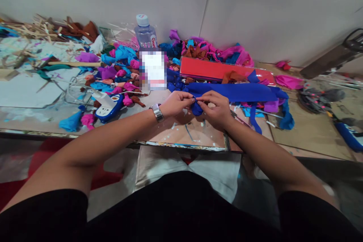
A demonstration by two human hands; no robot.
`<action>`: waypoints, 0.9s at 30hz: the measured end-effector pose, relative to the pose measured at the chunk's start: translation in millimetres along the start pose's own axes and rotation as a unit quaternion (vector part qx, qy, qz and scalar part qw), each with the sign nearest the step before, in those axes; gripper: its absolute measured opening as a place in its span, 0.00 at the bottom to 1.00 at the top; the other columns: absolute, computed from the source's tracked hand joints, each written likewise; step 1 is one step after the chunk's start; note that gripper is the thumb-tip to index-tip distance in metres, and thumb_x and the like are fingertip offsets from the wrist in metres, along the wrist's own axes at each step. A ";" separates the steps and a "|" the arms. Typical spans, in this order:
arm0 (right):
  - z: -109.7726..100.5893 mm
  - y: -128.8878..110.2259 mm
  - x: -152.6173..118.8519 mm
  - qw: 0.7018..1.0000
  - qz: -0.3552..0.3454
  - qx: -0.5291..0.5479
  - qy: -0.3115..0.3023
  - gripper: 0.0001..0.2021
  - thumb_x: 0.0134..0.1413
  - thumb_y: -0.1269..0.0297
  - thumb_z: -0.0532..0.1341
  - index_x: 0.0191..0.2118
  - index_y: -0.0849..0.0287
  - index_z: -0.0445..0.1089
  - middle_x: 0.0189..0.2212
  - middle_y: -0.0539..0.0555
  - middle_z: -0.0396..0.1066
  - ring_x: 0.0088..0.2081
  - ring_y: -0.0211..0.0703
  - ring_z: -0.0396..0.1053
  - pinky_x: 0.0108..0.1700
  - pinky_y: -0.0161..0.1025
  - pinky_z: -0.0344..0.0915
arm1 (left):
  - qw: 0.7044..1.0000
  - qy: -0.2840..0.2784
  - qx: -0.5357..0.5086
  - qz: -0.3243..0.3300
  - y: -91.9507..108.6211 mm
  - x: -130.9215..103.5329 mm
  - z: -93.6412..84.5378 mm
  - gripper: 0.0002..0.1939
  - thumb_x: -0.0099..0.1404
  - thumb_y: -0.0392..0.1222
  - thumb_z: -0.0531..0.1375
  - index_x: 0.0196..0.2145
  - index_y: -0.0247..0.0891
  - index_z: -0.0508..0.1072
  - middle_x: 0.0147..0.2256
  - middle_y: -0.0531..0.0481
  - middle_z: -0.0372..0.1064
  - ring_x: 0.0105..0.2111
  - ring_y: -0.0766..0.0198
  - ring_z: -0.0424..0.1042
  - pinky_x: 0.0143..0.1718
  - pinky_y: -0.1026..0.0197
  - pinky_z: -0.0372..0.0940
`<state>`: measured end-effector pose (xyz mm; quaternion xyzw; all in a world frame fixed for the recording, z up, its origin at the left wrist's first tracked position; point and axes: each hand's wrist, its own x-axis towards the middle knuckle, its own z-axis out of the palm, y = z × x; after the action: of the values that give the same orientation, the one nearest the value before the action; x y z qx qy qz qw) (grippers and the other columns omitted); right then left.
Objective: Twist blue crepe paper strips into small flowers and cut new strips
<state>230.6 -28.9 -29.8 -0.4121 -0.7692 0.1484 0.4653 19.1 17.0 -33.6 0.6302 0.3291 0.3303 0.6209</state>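
Note:
A small piece of dark blue fabric (197, 108) is pinched between both hands above the front middle of the table. My left hand (177, 103), with a metal watch at its wrist, grips the fabric's left side near the top. From the right, my right hand (216, 108) holds the same piece between thumb and fingers. The fingertips of the two hands nearly meet. Just behind them lies a long blue fabric strip (235, 92), and behind that a red flat package (221, 70). Bunched fabric pieces (121, 72) in blue, pink, purple and brown lie to the left.
A plastic bottle (146, 34) stands at the back behind a blurred bright screen (153, 70). A power strip (109, 109) with a plug, green-handled pliers (55, 68) and wooden sticks (39, 30) are left. Cardboard (306, 132) lies right. The table's front edge (181, 145) is near.

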 end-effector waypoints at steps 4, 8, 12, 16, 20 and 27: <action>1.7 2.4 -1.4 1.000 -0.005 -0.005 -0.002 0.07 0.65 0.59 0.66 0.44 0.48 0.84 0.40 0.55 0.77 0.40 0.45 0.74 0.44 0.44 0.73 | 1.000 -0.002 -0.003 -0.007 -0.5 0.1 0.0 0.17 0.62 0.52 0.70 0.36 0.33 0.81 0.31 0.49 0.78 0.28 0.68 0.72 0.34 0.64 0.66; 3.2 3.8 -1.2 1.000 -0.022 -0.012 -0.001 0.08 0.65 0.60 0.67 0.44 0.48 0.84 0.40 0.54 0.76 0.40 0.44 0.73 0.44 0.43 0.73 | 1.000 -0.001 -0.021 -0.011 -2.1 0.6 0.7 0.14 0.63 0.49 0.69 0.35 0.34 0.80 0.30 0.49 0.77 0.28 0.68 0.72 0.34 0.64 0.66; 3.3 6.5 -0.7 0.999 -0.038 -0.019 -0.007 0.08 0.65 0.61 0.66 0.46 0.48 0.84 0.41 0.54 0.76 0.42 0.44 0.74 0.46 0.43 0.73 | 0.997 0.000 -0.070 -0.020 -3.3 0.4 2.4 0.12 0.62 0.47 0.68 0.34 0.34 0.80 0.28 0.50 0.75 0.28 0.68 0.72 0.34 0.63 0.67; 1.0 8.0 0.4 0.998 -0.064 -0.001 -0.016 0.10 0.67 0.63 0.64 0.48 0.50 0.84 0.42 0.55 0.75 0.44 0.45 0.74 0.47 0.44 0.73 | 0.998 0.000 -0.061 -0.009 -3.8 0.1 2.7 0.15 0.64 0.51 0.68 0.36 0.33 0.80 0.27 0.50 0.74 0.26 0.67 0.71 0.32 0.62 0.64; -0.7 7.0 2.0 0.998 -0.031 0.052 -0.018 0.10 0.68 0.62 0.63 0.46 0.51 0.84 0.41 0.55 0.75 0.43 0.44 0.74 0.45 0.43 0.72 | 1.000 0.008 -0.020 0.014 -5.4 1.3 1.6 0.18 0.67 0.54 0.65 0.32 0.34 0.77 0.26 0.50 0.72 0.25 0.68 0.68 0.30 0.64 0.61; 7.8 8.4 -0.5 0.977 0.153 0.147 -0.012 0.13 0.59 0.52 0.71 0.42 0.56 0.79 0.34 0.51 0.77 0.32 0.40 0.71 0.35 0.39 0.67 | 0.998 0.000 0.040 0.044 -9.3 2.5 -1.4 0.20 0.69 0.57 0.63 0.34 0.35 0.76 0.28 0.51 0.71 0.27 0.67 0.68 0.33 0.63 0.63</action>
<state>228.3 -22.9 -39.3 -0.4502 -0.6724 0.3340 0.4834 19.3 20.0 -42.9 0.6683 0.3140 0.3435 0.5804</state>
